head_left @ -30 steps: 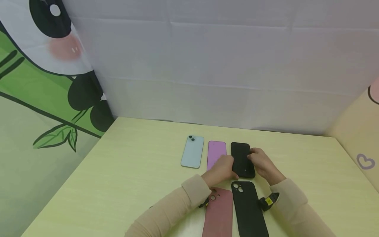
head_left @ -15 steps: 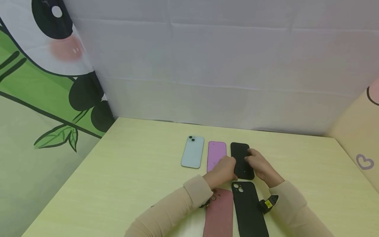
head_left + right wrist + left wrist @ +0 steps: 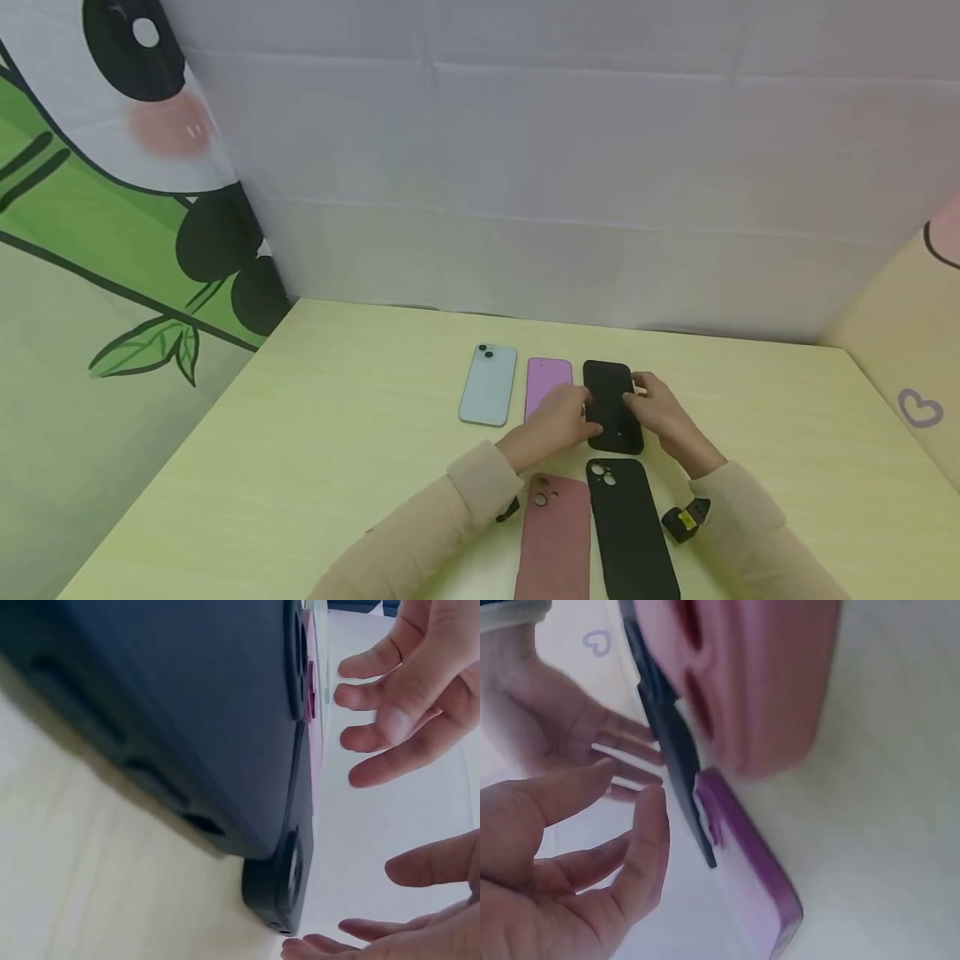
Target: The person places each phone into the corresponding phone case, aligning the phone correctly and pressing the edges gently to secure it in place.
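A black phone [image 3: 611, 408] lies flat on the table between the two hands. My left hand [image 3: 553, 421] is on its left, over the near part of a purple phone [image 3: 549, 379]; in the left wrist view, thumb and fingers are loosely bent with nothing between them. To the right of the black phone is my right hand [image 3: 667, 421]. In the right wrist view its fingers [image 3: 360, 930] are spread, with the tips close to the black phone [image 3: 277, 892]; contact cannot be told. Nearer the body lie a pink phone case [image 3: 555, 533] and a black phone case [image 3: 633, 533].
A light blue phone [image 3: 487, 387] lies left of the purple one, camera side up. The pale yellow table [image 3: 300, 467] meets a white cloth [image 3: 525, 167] at the back and a printed wall [image 3: 135, 275] on the left.
My left hand has loosened and drawn slightly left off the black phone's edge. The right hand has shifted only a little. The black phone has moved very slightly toward the body.
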`<state>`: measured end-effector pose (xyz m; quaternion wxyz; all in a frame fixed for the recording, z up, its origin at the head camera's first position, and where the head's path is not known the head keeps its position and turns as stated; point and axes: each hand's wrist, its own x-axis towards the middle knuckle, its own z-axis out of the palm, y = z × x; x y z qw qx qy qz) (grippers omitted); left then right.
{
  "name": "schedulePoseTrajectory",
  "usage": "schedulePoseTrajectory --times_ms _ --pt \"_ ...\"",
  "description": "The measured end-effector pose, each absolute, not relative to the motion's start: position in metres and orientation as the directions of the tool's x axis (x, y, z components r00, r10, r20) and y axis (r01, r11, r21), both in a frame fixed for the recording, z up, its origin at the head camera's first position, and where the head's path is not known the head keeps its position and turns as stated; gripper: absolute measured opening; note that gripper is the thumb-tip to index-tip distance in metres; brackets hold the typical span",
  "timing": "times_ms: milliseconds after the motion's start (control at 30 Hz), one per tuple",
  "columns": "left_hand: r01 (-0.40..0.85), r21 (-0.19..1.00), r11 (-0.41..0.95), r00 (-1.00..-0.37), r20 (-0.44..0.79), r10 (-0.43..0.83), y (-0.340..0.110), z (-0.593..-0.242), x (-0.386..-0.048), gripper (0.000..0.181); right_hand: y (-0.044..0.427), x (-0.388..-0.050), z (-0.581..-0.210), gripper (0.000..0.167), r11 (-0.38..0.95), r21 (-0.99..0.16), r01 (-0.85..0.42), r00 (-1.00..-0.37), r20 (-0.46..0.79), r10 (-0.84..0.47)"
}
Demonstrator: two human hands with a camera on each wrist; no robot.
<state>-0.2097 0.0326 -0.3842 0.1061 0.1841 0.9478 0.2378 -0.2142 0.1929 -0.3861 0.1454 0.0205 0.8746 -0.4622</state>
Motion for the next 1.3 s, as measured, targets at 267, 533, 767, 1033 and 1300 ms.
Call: schedulePoseTrajectory --times_ms 267,533,767,1033,1300 --pt "0.240 0.527 0.815 -0.945 -0.066 0.321 0.010 -0.372 -0.213 0.037 0.187 -0.200 -0.376 0.049 0.641 -0.767 0.044 -0.981 -0.156 -0.119" --pt "0.161 0.460 0.873 -0.976 -0.060 0.211 0.000 -0.373 -0.219 0.049 0.176 -0.181 -0.372 0.044 0.668 -0.723 -0.173 -0.977 0.037 -0.212" --pt "0.097 0.401 0.911 -0.983 -0.102 0.150 0.002 -0.379 -0.229 0.058 0.164 -0.165 -0.372 0.039 0.664 -0.687 -0.295 -0.948 0.123 -0.293" --pt "0.092 0.387 0.918 -0.981 -0.121 0.149 0.004 -0.390 -0.242 0.058 0.153 -0.148 -0.378 0.033 0.646 -0.696 -0.315 -0.934 0.105 -0.342" --pt "0.093 0.354 0.931 -0.979 -0.136 0.150 0.011 -0.397 -0.248 0.063 0.149 -0.138 -0.383 0.032 0.671 -0.649 -0.358 -0.895 0.032 -0.445"
